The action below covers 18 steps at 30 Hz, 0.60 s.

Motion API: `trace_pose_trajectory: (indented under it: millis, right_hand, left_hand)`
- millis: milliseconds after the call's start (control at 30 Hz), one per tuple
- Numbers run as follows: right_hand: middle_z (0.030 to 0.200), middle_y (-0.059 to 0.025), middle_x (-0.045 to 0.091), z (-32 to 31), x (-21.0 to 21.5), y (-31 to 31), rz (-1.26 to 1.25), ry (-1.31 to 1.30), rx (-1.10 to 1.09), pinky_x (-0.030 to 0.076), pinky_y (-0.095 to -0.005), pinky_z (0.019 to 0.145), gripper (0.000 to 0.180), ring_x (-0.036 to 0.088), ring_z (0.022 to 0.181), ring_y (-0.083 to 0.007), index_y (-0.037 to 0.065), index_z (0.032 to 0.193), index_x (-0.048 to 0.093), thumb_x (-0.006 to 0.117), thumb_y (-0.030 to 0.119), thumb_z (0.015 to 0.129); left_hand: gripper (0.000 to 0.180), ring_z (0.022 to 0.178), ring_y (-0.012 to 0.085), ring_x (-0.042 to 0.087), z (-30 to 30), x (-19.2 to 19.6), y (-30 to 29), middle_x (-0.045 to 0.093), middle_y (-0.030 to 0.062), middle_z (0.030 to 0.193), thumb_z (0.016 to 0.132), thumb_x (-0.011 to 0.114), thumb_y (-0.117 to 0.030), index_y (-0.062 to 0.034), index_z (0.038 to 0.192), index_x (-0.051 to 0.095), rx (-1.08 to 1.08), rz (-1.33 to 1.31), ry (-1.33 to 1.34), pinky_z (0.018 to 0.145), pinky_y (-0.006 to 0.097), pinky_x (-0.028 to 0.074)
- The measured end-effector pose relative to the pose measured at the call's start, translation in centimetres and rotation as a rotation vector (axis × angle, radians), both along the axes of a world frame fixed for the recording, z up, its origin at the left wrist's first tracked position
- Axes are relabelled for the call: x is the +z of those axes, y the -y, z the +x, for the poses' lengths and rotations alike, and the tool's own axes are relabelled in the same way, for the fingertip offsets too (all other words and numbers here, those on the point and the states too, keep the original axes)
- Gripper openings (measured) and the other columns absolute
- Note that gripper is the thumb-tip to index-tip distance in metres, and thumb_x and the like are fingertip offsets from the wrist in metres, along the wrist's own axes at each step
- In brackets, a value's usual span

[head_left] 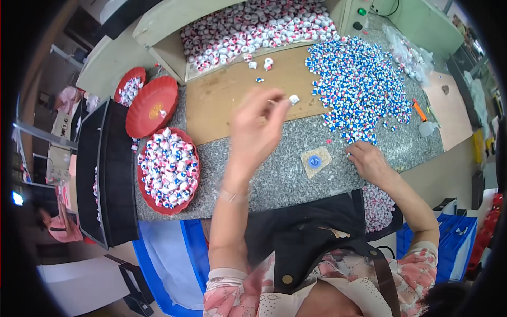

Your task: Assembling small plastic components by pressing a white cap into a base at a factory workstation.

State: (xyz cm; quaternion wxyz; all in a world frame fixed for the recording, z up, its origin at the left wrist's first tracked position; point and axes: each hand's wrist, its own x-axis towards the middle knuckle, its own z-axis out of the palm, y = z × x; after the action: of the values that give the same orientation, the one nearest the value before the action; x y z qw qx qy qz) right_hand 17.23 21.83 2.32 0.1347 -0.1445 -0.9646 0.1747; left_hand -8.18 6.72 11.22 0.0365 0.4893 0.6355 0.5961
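My left hand [257,124], blurred by motion, is raised over the brown cardboard sheet [222,100] with fingers curled. A small white rounded piece [294,99] shows at its fingertips and appears to be pinched there. At the near edge of a large heap of small blue-and-white pieces [359,79], my right hand [369,162] rests low with fingertips drawn together. Whatever is between them is too small to make out. Between the hands, on the speckled stone worktop [280,185], a round blue part [315,161] sits on a beige pad [307,170].
Left of the cardboard stand a red bowl heaped with white, pink and blue pieces [168,170], a nearly bare red bowl [153,105] and a smaller red bowl [138,74]. An open-fronted compartment holds white-and-pink pieces [259,31]. An orange-handled tool [419,111] lies right. Blue bins [185,253] flank my lap.
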Motion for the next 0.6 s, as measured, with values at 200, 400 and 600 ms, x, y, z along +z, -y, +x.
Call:
trace_pose_trajectory:
  millis: [200, 400, 600]
  right_hand:
    - [0.080, -0.0138, 0.062, -0.3, 0.8, 0.3, -0.006, 0.047, -0.034, 0.050, -0.0420, 0.065, 0.014, 0.062, 0.075, -0.0341, 0.004, 0.095, 0.064, 0.063, 0.004, 0.082]
    - [0.096, -0.0147, 0.067, -1.6, 1.2, -0.3, -0.253, 0.109, 0.010, 0.051, -0.0420, 0.077, 0.018, 0.063, 0.090, -0.0349, 0.002, 0.099, 0.066, 0.063, 0.005, 0.082]
    - [0.082, -0.0154, 0.063, -0.6, 0.7, -0.6, -0.094, 0.098, -0.034, 0.050, -0.0451, 0.073, 0.010, 0.063, 0.082, -0.0355, 0.003, 0.089, 0.064, 0.063, 0.010, 0.082]
  left_hand:
    - [0.031, 0.080, 0.0393, 0.063, -1.7, -9.6, -9.2, 0.065, 0.0193, 0.088, 0.081, 0.071, -0.028, -0.0017, 0.097, 0.066, 0.174, -0.579, -0.478, 0.068, 0.047, 0.051]
    - [0.024, 0.081, 0.0172, 0.065, -5.3, -11.8, -7.1, 0.066, 0.0070, 0.085, 0.081, 0.073, -0.015, -0.0013, 0.100, 0.065, -0.060, -0.521, -0.005, 0.067, 0.030, 0.052]
    - [0.036, 0.093, 0.0123, 0.062, 2.4, -8.2, 2.8, 0.064, 0.0034, 0.100, 0.080, 0.071, 0.001, -0.0003, 0.115, 0.060, -0.356, -0.250, 0.791, 0.081, 0.025, 0.050]
